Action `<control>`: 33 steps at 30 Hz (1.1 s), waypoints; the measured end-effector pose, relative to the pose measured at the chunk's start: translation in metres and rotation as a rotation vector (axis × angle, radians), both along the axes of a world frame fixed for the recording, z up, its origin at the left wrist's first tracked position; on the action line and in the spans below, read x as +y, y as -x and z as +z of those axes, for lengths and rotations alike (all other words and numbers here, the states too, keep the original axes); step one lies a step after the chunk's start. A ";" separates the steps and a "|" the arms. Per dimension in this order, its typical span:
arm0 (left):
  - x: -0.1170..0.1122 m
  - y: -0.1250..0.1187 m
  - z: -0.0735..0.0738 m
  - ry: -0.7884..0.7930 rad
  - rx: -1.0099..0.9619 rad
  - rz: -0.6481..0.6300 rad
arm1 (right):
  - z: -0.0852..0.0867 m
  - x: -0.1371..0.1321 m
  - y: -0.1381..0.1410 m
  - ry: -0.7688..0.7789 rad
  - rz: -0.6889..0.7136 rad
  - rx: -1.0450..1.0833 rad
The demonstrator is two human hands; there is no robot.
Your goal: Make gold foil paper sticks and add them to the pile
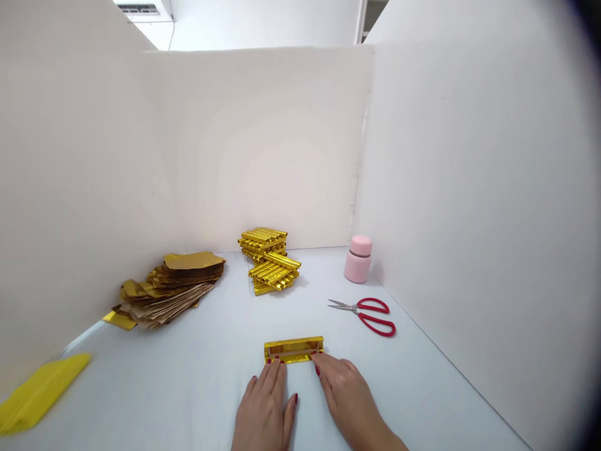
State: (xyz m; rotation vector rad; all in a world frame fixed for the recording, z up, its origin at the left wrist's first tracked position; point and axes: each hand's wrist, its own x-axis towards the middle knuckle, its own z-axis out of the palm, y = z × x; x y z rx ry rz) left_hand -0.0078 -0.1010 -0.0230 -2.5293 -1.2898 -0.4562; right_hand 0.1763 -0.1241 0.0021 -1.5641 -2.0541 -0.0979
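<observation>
A folded gold foil paper strip [293, 347] lies on the white table near the front. My left hand [265, 404] lies flat with fingers stretched, its fingertips pressing the strip's near left edge. My right hand [350, 398] is also flat, with its fingertips on the strip's near right edge. Neither hand grips anything. Behind, a pile of finished folded gold pieces [270, 260] sits mid-table, and a stack of gold-backed paper sheets [171, 288] lies to the left.
Red-handled scissors [369, 315] lie to the right, with a small pink jar [358, 258] behind them. Yellow sheets [40, 391] rest at the front left. White partition walls [469, 188] enclose the table on three sides.
</observation>
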 end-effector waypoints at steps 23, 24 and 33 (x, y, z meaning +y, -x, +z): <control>-0.003 -0.006 -0.008 -0.062 -0.090 0.053 | 0.009 -0.002 0.006 0.050 0.018 -0.009; -0.004 -0.007 -0.006 -0.054 -0.097 0.059 | 0.010 -0.002 0.007 0.052 0.019 -0.011; -0.002 -0.006 -0.007 -0.038 -0.045 0.042 | 0.004 -0.001 0.006 0.053 0.019 -0.021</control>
